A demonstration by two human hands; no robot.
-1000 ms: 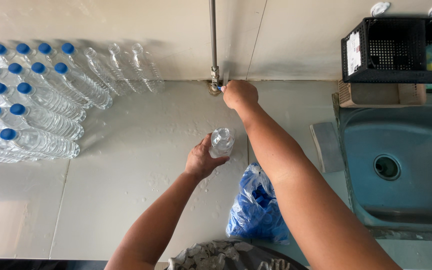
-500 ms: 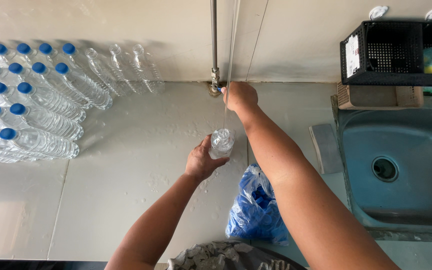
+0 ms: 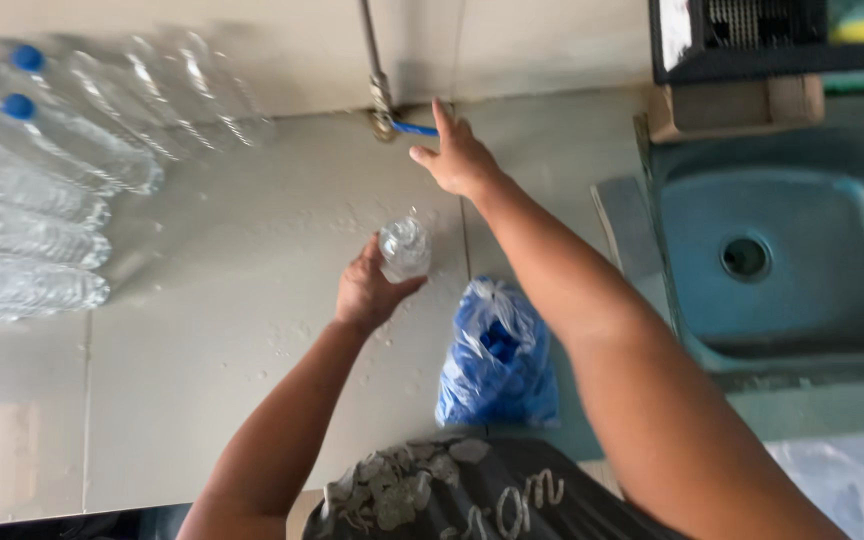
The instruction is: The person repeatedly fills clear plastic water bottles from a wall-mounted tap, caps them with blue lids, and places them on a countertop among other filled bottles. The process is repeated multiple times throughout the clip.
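Moved since the earlier frame: right hand, then closed on the blue tap handle, now with fingers released and spread, fingertips just beside the handle. Cannot tell if still touching it. Camera view also closer and shifted, so the rows of bottles more to the left edge.

Left hand grasping a small clear plastic bottle, uncapped and upright, fingers wrapped around its lower part, held over the wet tiled floor, below the metal pipe on the wall.

Near the left hand, on the floor: blue plastic bag with blue caps inside. Left side: filled bottles with blue caps, lying in rows. Right side: metal sink, above it a black crate on a cardboard box.
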